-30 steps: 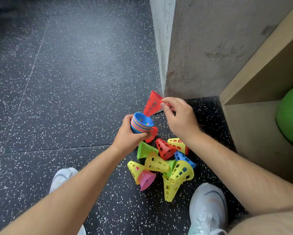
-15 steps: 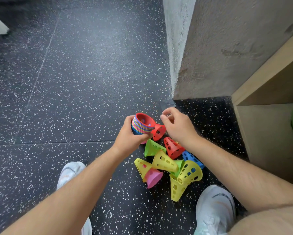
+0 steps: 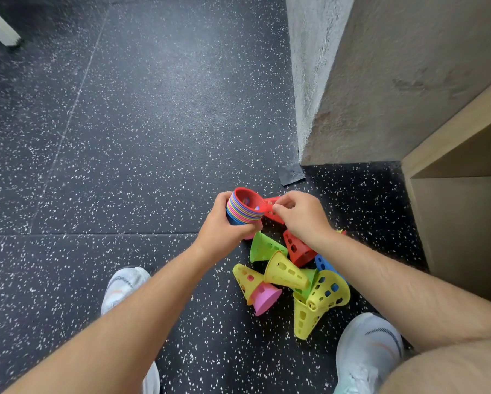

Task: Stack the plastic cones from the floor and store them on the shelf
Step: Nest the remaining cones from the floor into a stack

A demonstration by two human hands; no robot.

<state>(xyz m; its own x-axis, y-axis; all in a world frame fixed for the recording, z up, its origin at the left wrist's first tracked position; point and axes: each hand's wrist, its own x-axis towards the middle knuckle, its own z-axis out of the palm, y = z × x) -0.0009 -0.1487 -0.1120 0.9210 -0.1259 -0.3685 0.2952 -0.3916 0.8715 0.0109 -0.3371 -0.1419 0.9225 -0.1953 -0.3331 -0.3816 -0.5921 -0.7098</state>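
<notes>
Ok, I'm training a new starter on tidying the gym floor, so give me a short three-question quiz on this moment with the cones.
1. True or false: the left hand holds the nested stack of cones.
2. What colour is the innermost cone in that stack? A) blue B) red C) yellow
3. Fill in: the loose pink cone on the floor is pushed into a ____ cone.

Key
1. True. The left hand is wrapped around the stack.
2. B. The red cone sits innermost, with the right hand beside its rim.
3. Yellow. It sits in the yellow cone at the left of the pile.
</notes>
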